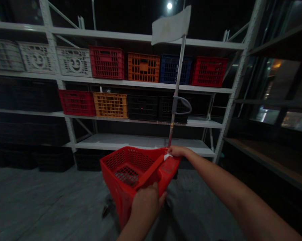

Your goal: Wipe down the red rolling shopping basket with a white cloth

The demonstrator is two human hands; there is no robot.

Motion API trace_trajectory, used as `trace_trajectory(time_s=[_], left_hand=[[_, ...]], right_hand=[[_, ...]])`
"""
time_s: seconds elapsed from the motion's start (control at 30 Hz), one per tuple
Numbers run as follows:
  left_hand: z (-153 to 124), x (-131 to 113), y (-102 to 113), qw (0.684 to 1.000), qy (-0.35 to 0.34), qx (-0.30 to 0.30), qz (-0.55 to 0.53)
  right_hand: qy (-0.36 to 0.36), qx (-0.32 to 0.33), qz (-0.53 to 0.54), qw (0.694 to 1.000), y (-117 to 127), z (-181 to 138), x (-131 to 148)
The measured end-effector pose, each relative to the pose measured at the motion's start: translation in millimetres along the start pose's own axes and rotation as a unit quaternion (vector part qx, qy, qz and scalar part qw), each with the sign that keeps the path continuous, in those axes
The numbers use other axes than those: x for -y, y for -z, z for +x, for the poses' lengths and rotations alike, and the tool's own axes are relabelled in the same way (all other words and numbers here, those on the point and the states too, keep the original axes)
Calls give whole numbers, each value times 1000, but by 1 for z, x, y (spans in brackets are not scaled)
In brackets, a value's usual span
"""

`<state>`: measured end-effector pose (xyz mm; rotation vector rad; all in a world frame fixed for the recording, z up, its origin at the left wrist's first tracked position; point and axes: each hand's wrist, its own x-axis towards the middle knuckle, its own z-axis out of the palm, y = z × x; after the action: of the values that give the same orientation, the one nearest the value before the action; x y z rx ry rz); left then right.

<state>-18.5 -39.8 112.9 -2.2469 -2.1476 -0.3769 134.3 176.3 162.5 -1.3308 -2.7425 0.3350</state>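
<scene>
A red plastic shopping cart (138,149) stands in front of me on the floor, its basket holding nothing that I can see. My left hand (147,201) is closed around the near left part of its handle. At the far right end of the handle, my right hand (175,151) grips the rim, close to a small white patch. Beside that hand rises a metal pole (180,65) with a grey loop partway up and a whitish flag (170,26) at the top.
White metal shelving (146,83) runs across the back. On it sit a white smiley crate (74,62), a red crate (107,63), an orange crate (143,67), a blue crate (175,68) and a yellow crate (110,105). Dark crates (50,159) stand low at left; another rack (274,160) stands right.
</scene>
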Motion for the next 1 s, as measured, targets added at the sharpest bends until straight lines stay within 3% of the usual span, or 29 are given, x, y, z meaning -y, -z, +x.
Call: trace_trajectory(time_s=[0.2,0.27,0.37,0.53,0.6,0.73,0.8,0.93,1.0], left_hand=[[0,7,-3,1000,-15,-7,11],[1,8,-3,1000,-15,-6,18],[3,9,-3,999,-13,-12,28],[4,12,-2,998,-47,-27,19],[5,13,-2,997,-59,-36,26],[6,13,-6,995,-63,-53,55],[6,12,-8,994,-65,-62,66],[9,9,-9,993,-57,-70,82],[10,9,-8,992,-64,-68,81]], right_hand=[[3,-185,57,981,-32,-31,22],[45,-227,109,967,-43,-44,33],[131,-233,162,950,-59,-70,54],[223,-318,141,911,-88,-98,71],[187,-378,147,895,-92,-93,57],[-18,-482,212,850,-87,-65,17],[-81,-512,250,817,-90,-55,12],[-92,-595,359,714,-124,-59,55],[-63,-595,403,692,-147,-70,87]])
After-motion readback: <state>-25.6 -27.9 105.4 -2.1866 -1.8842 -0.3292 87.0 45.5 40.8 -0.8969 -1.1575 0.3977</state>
